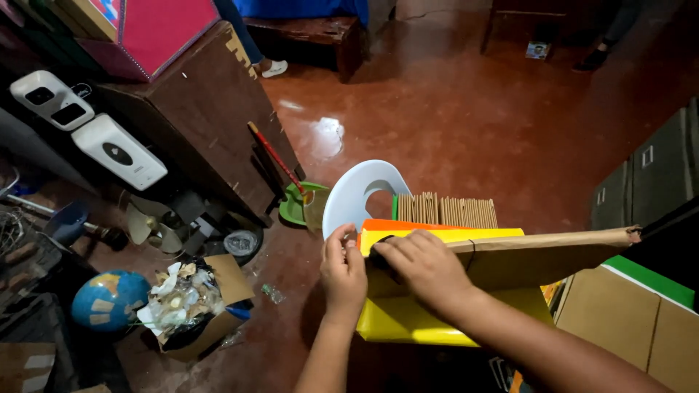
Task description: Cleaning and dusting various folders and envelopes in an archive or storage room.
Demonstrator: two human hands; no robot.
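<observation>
My left hand (343, 274) pinches the near left end of a long brown cardboard strip (542, 256), which runs to the right over a yellow box (408, 320) with an orange layer at its top edge. My right hand (424, 263) lies on the same end of the strip, fingers curled over a dark band or small black object at the corner; what it is I cannot tell. Behind the hands stands a white curved plastic chair back (357, 191), with a row of thin wooden sticks (445, 211) beside it.
A cardboard box of paper scraps (191, 300) and a blue globe (109, 298) lie on the red floor at left. A brown wooden cabinet (196, 109), a green dustpan (293, 207), grey cabinets (648, 182) and a green-topped carton (641, 313) surround me. A person's shoe (274, 68) shows far back.
</observation>
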